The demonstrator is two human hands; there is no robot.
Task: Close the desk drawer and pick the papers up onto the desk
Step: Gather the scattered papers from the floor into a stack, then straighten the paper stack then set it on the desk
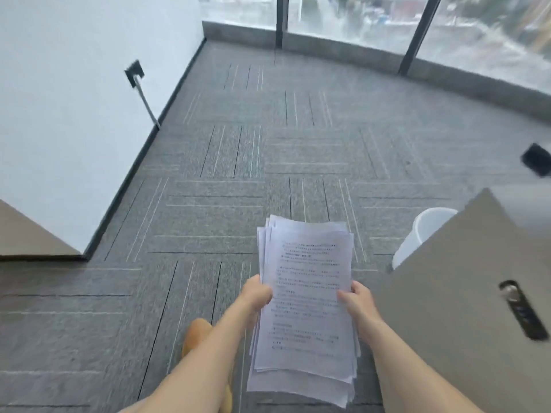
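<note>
Both hands grip one stack of papers (307, 296) held in the air above the carpet (208, 180): the left hand (257, 293) pinches the stack's left edge, thumb on top and fingers underneath, and the right hand (356, 298) clamps the right edge the same way. The sheets are printed, loosely squared, with their corners fanned out at the far end and the near end. The stack lies just left of the table (465, 293), whose pointed corner reaches toward the middle of the floor; the papers do not touch it. A dark lock panel (523, 310) sits in the table's surface near its right side. A white bin (417, 234) stands on the carpet against the table's far edge. Below the left forearm a tan shoe (195, 335) shows on the floor. Ahead the carpet lies open up to the window (357, 16) and the white wall (74, 84) on the left, where a cord hangs from a socket (134, 73). A second brown surface (26, 234) cuts in at the left edge. A dark object (536, 163) lies at the far right, too blurred to identify.
</note>
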